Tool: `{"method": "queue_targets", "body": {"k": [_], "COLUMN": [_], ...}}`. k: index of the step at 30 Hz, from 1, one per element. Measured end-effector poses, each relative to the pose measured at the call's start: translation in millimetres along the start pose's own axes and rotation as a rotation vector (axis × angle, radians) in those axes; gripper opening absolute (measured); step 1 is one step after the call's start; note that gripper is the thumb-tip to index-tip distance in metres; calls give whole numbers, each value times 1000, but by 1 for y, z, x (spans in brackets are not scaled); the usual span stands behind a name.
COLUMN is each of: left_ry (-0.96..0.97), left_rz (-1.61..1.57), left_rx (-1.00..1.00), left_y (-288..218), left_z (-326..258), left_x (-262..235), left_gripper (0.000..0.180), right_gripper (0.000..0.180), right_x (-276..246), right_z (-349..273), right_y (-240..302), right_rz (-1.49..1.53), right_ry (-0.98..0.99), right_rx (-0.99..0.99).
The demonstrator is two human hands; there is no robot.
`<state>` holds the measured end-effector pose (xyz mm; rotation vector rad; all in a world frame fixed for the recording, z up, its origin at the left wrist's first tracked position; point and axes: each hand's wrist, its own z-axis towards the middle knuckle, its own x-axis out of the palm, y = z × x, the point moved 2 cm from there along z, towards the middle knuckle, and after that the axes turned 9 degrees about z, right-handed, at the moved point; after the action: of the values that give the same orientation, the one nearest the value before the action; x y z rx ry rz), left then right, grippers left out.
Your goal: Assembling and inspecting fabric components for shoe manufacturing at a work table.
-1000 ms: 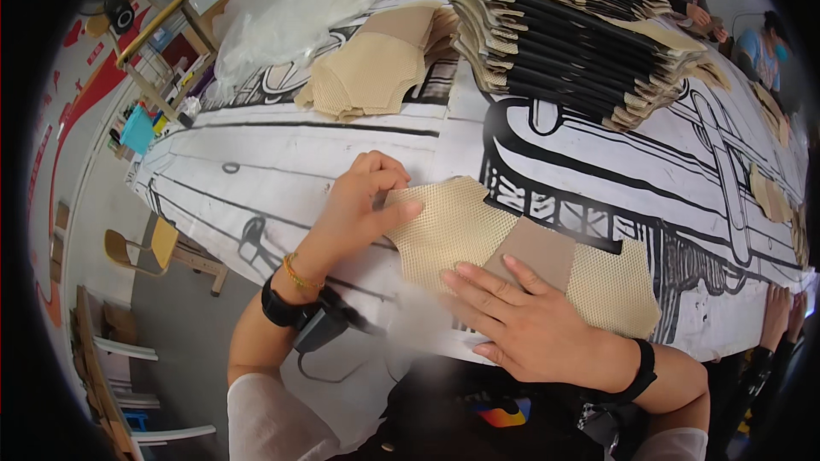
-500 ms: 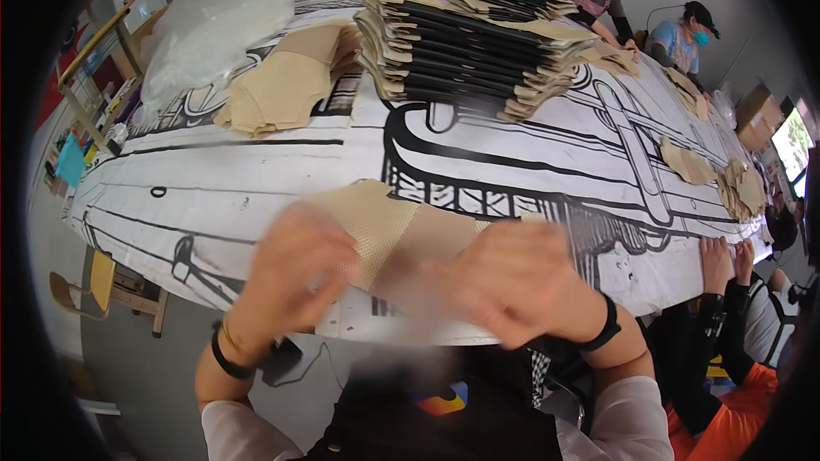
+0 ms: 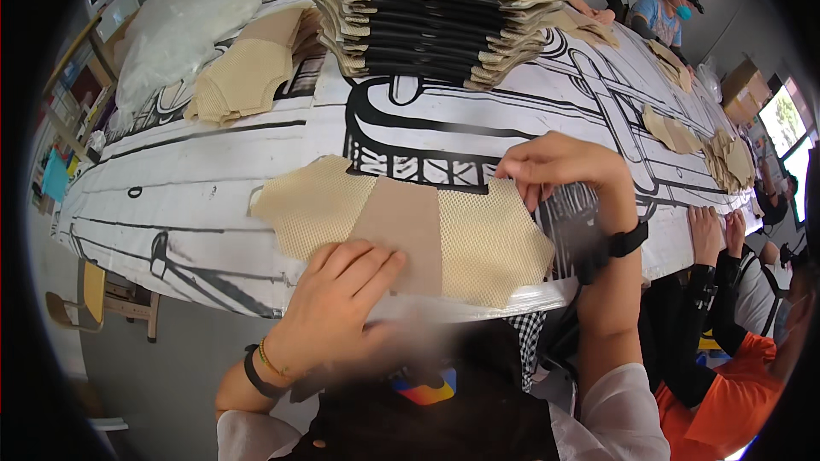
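A beige fabric piece (image 3: 401, 239), with mesh at both ends and a smooth tan band across its middle, lies spread flat near the table's front edge. My left hand (image 3: 342, 303) rests open on its lower edge, fingers stretched over the mesh and the band. At the upper right corner of the piece, my right hand (image 3: 564, 166) is bent down with curled fingers gripping the mesh edge. Part of that grip is hidden behind the fingers.
Behind the piece stands a tall stack of black-and-beige fabric pieces (image 3: 427, 30). Beige mesh pieces (image 3: 243, 77) and a clear plastic bag (image 3: 184, 30) lie at the left. Along the right side of the printed table cover (image 3: 213, 179), co-workers' hands (image 3: 713, 235) rest near another fabric pile (image 3: 730, 160).
The fabric piece now lies flatter and more fully exposed. My left hand has moved down onto its lower edge, and my right hand has gone up to its upper right corner.
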<state>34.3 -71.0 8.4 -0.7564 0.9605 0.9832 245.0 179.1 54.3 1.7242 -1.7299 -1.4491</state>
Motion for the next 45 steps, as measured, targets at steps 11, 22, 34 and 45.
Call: {"method": "queue_targets", "body": {"k": [11, 22, 34, 45], "left_ry": [-147, -217, 313, 396], "left_rz": [98, -1184, -1620, -1701], "left_rx": [-165, 402, 983, 927], "left_y": [-24, -28, -96, -90], "left_z": [-9, -20, -24, -21], "left_x": [6, -13, -68, -63], "left_gripper": [79, 23, 43, 26], "right_gripper": [65, 72, 67, 64], "right_x": [22, 28, 30, 32], "right_z": [7, 11, 26, 19], "right_y": [13, -1, 1, -6], "right_rz": [396, 742, 675, 709], "right_ry": [511, 494, 723, 704], "right_rx": [-206, -416, -436, -462]}}
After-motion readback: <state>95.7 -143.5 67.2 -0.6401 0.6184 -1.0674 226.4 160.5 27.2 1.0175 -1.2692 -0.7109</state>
